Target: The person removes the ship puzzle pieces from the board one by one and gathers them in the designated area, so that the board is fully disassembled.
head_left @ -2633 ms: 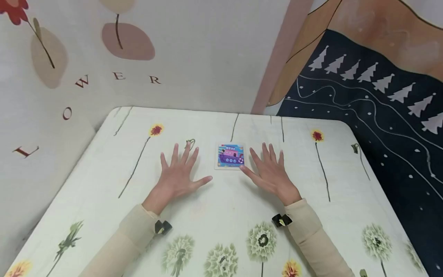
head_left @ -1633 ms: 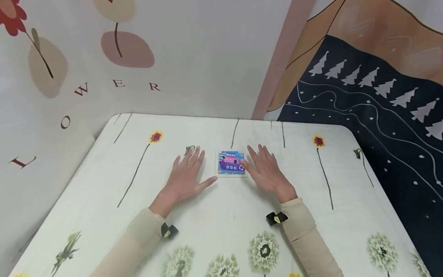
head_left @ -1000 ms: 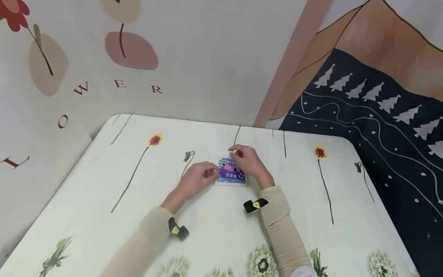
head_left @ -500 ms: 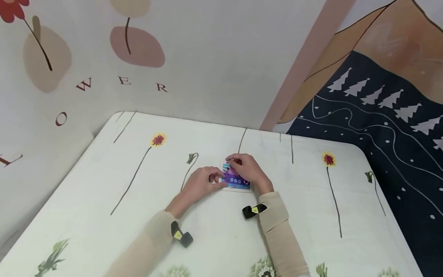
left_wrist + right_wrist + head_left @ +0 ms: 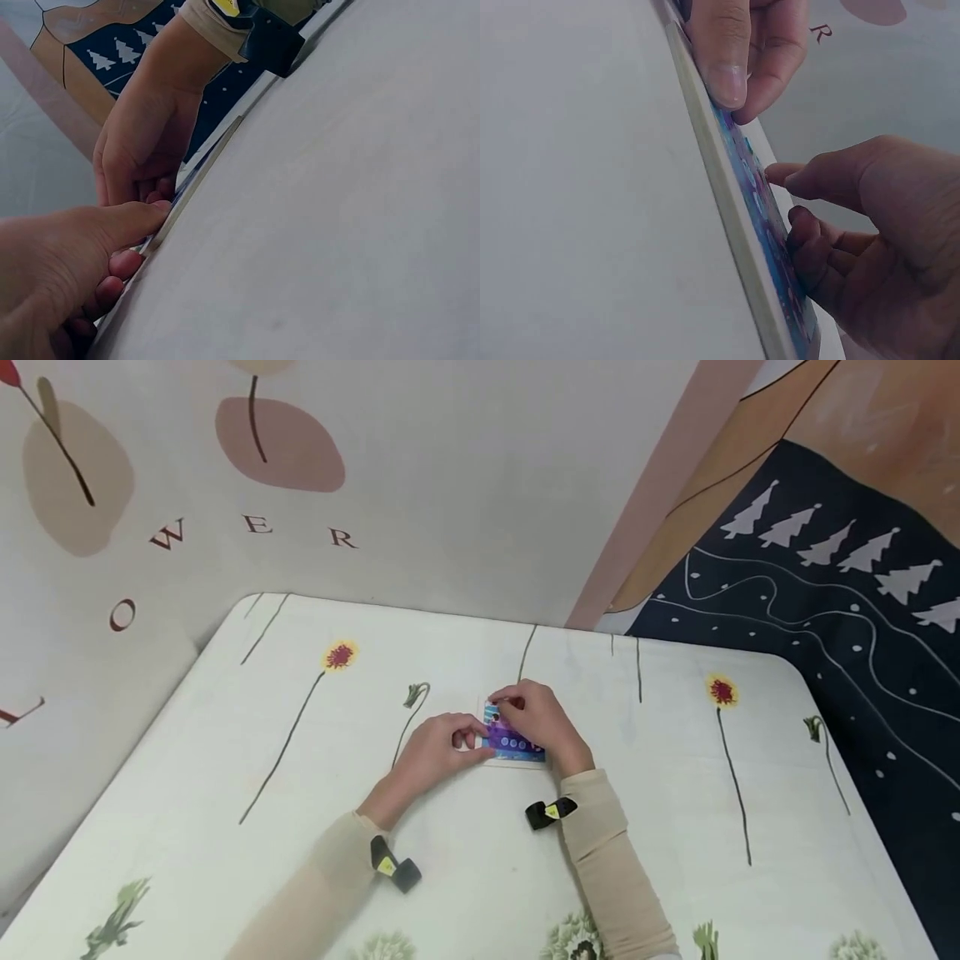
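Note:
A small flat picture puzzle [image 5: 513,745] with a purple ship on blue lies in a pale square board on the table. My left hand [image 5: 437,747] is at its left side, thumb and forefinger tips pinching at the picture's edge. My right hand [image 5: 542,718] reaches over the upper right part, thumb and forefinger together at the top left corner, other fingers curled over the picture. In the right wrist view the puzzle [image 5: 769,232] shows edge-on, with the left thumb [image 5: 727,86] on its near end. The hands hide part of the ship.
A white cloth with printed flowers covers the table [image 5: 315,860]. A pale wall [image 5: 450,527] stands behind it, and a dark tree-patterned hanging [image 5: 795,585] on the right. Black wrist cameras [image 5: 551,812] sit on both sleeves.
Both hands, earlier spread flat either side of the puzzle, have come inward with fingers curled onto it. In the last half second they have hardly moved; the head view has shifted slightly.

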The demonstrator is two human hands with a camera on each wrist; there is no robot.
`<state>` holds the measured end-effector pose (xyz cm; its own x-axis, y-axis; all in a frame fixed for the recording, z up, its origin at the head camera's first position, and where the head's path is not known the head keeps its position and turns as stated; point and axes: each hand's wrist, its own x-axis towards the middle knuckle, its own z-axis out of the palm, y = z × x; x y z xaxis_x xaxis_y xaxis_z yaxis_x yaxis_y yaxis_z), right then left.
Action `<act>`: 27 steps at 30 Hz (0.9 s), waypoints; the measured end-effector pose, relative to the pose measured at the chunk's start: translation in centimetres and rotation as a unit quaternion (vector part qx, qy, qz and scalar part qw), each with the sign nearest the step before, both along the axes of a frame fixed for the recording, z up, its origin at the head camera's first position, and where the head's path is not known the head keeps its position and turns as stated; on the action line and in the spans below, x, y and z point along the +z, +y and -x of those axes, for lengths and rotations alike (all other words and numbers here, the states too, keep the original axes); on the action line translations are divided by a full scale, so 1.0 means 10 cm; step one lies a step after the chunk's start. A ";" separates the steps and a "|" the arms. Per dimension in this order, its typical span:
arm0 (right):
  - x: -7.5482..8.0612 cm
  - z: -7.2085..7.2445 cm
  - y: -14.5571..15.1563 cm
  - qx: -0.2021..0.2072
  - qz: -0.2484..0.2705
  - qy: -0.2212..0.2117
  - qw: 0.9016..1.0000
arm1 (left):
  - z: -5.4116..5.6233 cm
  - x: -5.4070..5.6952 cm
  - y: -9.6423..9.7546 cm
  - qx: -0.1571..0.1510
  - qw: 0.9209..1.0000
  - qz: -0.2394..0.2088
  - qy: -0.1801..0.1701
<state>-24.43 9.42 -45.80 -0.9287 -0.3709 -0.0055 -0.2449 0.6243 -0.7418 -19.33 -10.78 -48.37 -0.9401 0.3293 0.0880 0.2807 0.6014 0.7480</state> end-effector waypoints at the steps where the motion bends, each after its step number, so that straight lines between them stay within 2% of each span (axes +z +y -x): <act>1: 0.00 0.00 0.00 -0.004 0.001 0.004 1.000 | 0.00 0.00 0.00 0.001 1.000 0.000 -0.001; 9: -0.01 0.00 -0.04 -0.014 -0.017 0.025 0.999 | -0.01 0.00 0.01 0.003 1.000 0.004 -0.011; 19: 0.03 0.03 -0.11 0.012 0.000 0.077 0.997 | -0.01 0.00 -0.01 -0.001 1.000 -0.006 -0.004; 27: 0.05 0.02 -0.14 0.019 -0.024 0.082 0.996 | 0.00 -0.02 -0.01 -0.006 1.000 -0.009 0.002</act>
